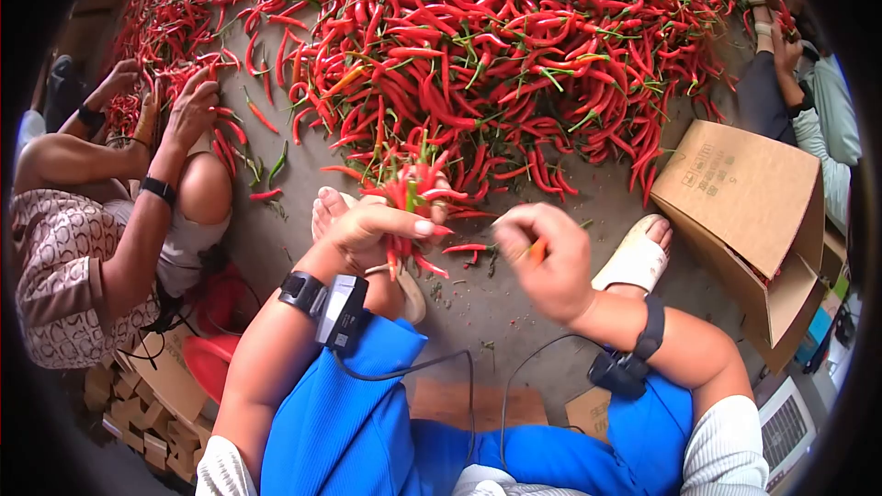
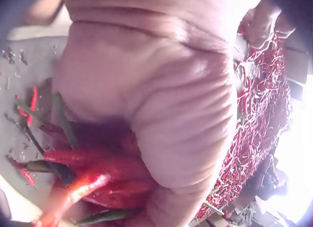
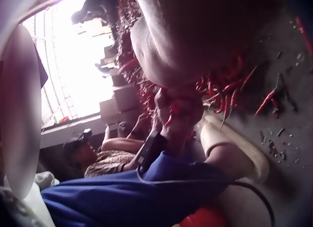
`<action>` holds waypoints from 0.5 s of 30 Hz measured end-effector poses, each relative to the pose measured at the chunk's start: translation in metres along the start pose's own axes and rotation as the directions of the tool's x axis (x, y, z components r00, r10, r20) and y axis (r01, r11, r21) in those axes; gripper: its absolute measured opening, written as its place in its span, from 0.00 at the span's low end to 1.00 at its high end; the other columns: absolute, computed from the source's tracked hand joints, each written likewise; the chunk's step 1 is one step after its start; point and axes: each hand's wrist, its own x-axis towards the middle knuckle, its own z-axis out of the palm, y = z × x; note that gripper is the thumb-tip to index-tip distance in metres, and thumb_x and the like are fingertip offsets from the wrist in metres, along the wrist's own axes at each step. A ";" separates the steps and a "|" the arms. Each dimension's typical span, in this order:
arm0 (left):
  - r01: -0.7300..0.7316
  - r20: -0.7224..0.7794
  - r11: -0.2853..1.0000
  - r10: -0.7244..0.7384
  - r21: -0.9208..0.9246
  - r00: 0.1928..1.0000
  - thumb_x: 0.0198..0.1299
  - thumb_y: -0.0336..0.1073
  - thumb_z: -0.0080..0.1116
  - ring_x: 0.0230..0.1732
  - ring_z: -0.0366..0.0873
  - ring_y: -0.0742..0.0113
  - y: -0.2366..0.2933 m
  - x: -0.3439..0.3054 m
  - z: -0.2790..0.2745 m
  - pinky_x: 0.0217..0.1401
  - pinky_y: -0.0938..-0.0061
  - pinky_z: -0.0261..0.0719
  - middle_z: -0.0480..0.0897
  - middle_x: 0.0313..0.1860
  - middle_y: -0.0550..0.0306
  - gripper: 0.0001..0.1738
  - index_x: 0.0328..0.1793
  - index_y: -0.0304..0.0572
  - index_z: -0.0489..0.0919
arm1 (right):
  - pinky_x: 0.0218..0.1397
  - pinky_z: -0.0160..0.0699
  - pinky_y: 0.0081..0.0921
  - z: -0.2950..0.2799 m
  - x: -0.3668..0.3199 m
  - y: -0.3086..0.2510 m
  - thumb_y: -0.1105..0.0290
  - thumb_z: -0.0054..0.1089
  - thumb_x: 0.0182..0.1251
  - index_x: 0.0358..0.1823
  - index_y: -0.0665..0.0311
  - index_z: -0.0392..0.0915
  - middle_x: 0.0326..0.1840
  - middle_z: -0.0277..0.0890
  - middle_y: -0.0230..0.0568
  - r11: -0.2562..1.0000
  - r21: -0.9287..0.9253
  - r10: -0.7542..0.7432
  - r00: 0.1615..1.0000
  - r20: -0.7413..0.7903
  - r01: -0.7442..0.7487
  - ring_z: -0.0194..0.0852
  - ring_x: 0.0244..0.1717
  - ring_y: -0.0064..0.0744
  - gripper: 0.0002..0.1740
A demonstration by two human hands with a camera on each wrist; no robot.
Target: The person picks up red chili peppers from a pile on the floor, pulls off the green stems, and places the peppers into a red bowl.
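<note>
My left hand [image 1: 372,225] grips a bunch of red chili peppers [image 1: 404,195], tips and green stems sticking out on both sides, thumb across the front. In the left wrist view, the bunched chilies [image 2: 115,175] show below the palm, some with dark green stems. Just to the right, my right hand [image 1: 556,266] is blurred, its fingers curled with an orange-red chili [image 1: 537,250] between them. The right wrist view shows the back of that hand [image 3: 183,46] in shadow. Beyond both hands spreads a large pile of red chilies [image 1: 496,55] on the grey floor.
An open cardboard box [image 1: 735,188] stands at the right. At the left a person [image 1: 73,276] handles chilies; another person [image 1: 831,119] sits at the far right. Sandaled feet [image 1: 634,257] flank the work area. A black cable [image 1: 471,386] crosses the blue trousers. A red plastic item [image 1: 209,363] lies left.
</note>
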 end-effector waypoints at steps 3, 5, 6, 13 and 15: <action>-0.032 0.042 0.998 0.035 -0.062 0.998 0.46 0.19 0.62 0.48 0.76 0.69 0.008 -0.012 -0.007 0.57 0.77 0.71 0.78 0.44 0.59 0.34 0.64 0.40 0.67 | 0.37 0.74 0.36 -0.010 0.011 0.049 0.71 0.61 0.60 0.38 0.62 0.79 0.33 0.76 0.43 0.977 -0.213 0.005 1.000 -0.002 -0.005 0.76 0.34 0.45 0.06; -0.160 0.103 0.986 0.163 -0.038 0.981 0.45 0.20 0.62 0.44 0.77 0.68 0.014 -0.011 -0.007 0.51 0.75 0.76 0.78 0.42 0.59 0.35 0.63 0.41 0.67 | 0.36 0.74 0.38 -0.013 0.021 0.071 0.72 0.60 0.59 0.37 0.60 0.79 0.33 0.74 0.42 0.906 -0.410 -0.087 0.994 0.065 0.106 0.76 0.34 0.46 0.05; -0.173 0.048 0.984 0.175 -0.050 0.983 0.43 0.22 0.64 0.39 0.75 0.69 0.016 -0.010 -0.002 0.42 0.77 0.75 0.75 0.40 0.60 0.35 0.62 0.44 0.67 | 0.35 0.74 0.40 -0.010 0.026 0.076 0.72 0.59 0.59 0.37 0.58 0.79 0.34 0.73 0.42 0.876 -0.464 -0.099 0.990 0.097 0.133 0.76 0.33 0.47 0.05; -0.217 0.050 0.976 0.217 -0.011 0.975 0.49 0.25 0.64 0.41 0.79 0.66 0.024 -0.008 -0.004 0.41 0.70 0.78 0.79 0.43 0.60 0.31 0.62 0.41 0.70 | 0.35 0.76 0.43 0.006 0.053 0.103 0.75 0.61 0.53 0.37 0.59 0.75 0.38 0.73 0.43 0.660 -0.707 -0.053 0.955 0.292 0.253 0.77 0.35 0.51 0.09; -0.214 0.053 0.977 0.214 0.000 0.975 0.49 0.26 0.65 0.40 0.79 0.66 0.023 -0.010 -0.003 0.42 0.69 0.78 0.79 0.43 0.60 0.30 0.61 0.40 0.71 | 0.36 0.76 0.41 -0.004 0.053 0.096 0.75 0.61 0.56 0.38 0.60 0.73 0.38 0.74 0.44 0.713 -0.668 -0.040 0.964 0.264 0.213 0.77 0.37 0.52 0.09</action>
